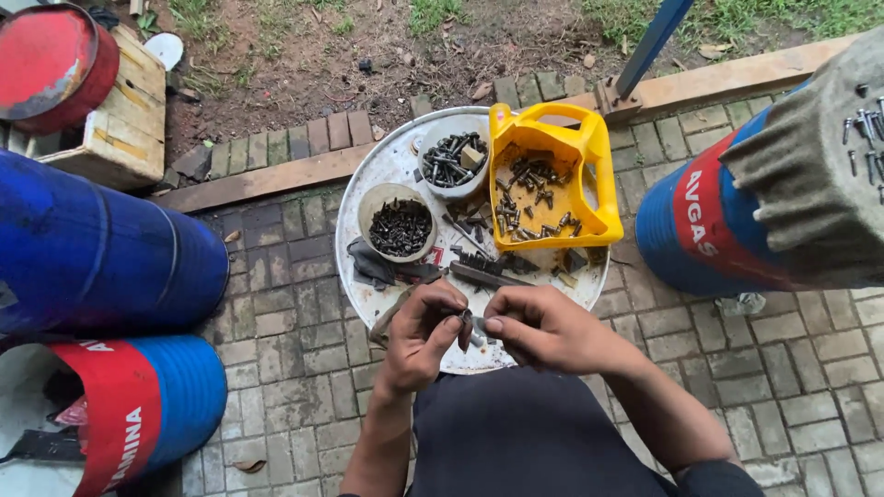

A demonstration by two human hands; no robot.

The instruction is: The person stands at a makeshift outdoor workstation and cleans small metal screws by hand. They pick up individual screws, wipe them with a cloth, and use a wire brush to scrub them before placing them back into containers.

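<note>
Grey brick paving (276,304) edged by bare earth carries a round white metal tray (387,170), laid flat so loose hardware stays gathered. On it sit a small bowl of dark screws (400,226), a second bowl of bolts (451,158) and a cut yellow plastic jug (545,175) holding rusty bolts. Over the tray's near rim, both hands pinch a small dark bolt (466,319): left hand (419,336) curled around one end, right hand (543,331) with fingertips narrowed on the other. Blue drums (101,253) stand on both sides.

You're outdoors in daylight: grey brick paving (295,313) underfoot, bare dirt (304,64) beyond a timber edging (267,182), blue drums (101,244) (some red-banded) on both sides.
</note>
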